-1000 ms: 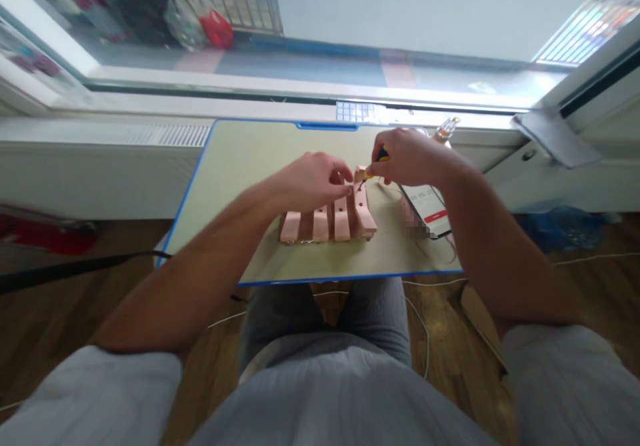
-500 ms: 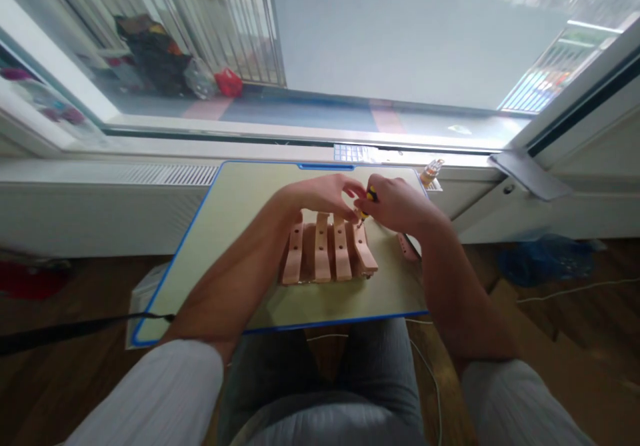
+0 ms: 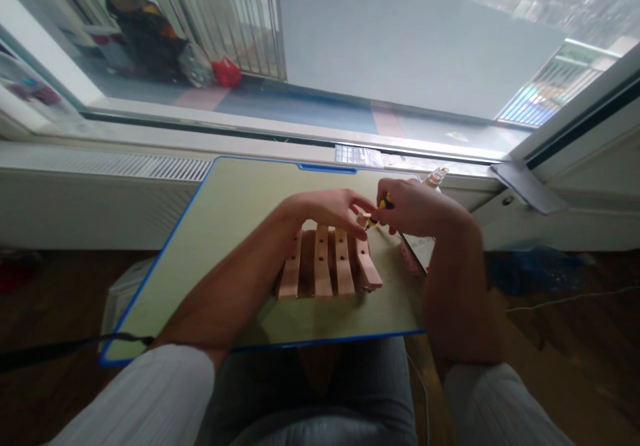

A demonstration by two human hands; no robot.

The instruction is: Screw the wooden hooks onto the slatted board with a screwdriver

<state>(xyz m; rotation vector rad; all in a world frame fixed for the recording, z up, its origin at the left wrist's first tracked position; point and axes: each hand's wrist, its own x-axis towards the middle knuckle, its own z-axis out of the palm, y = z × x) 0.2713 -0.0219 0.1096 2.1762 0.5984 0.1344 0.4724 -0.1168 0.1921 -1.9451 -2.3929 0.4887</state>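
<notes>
In my right hand [image 3: 413, 205] is a small yellow-and-black screwdriver [image 3: 385, 203], held at a slant with its tip down by the rightmost wooden slat [image 3: 369, 269]. My left hand [image 3: 334, 209] arches over the far ends of the slats. Its thumb and fingers close around the far end of the rightmost one, near the screwdriver tip. Several pale curved wooden slats [image 3: 323, 276] with dark holes lie side by side across a wooden frame [image 3: 307, 259]. The rightmost slat sits askew, and my left hand hides the far ends of the others.
The pale tabletop [image 3: 240, 199] has a blue edge. On its right side, a flat white-faced item [image 3: 423, 249] lies partly behind my right forearm, above a pinkish piece [image 3: 410, 259]. A clear-topped bottle [image 3: 436, 177] stands by the window sill, near a packet [image 3: 357, 155].
My view has shifted slightly. Both hands sit a little lower and further right in the picture, and the screwdriver leans more to the right. The slats stay under my hands.
</notes>
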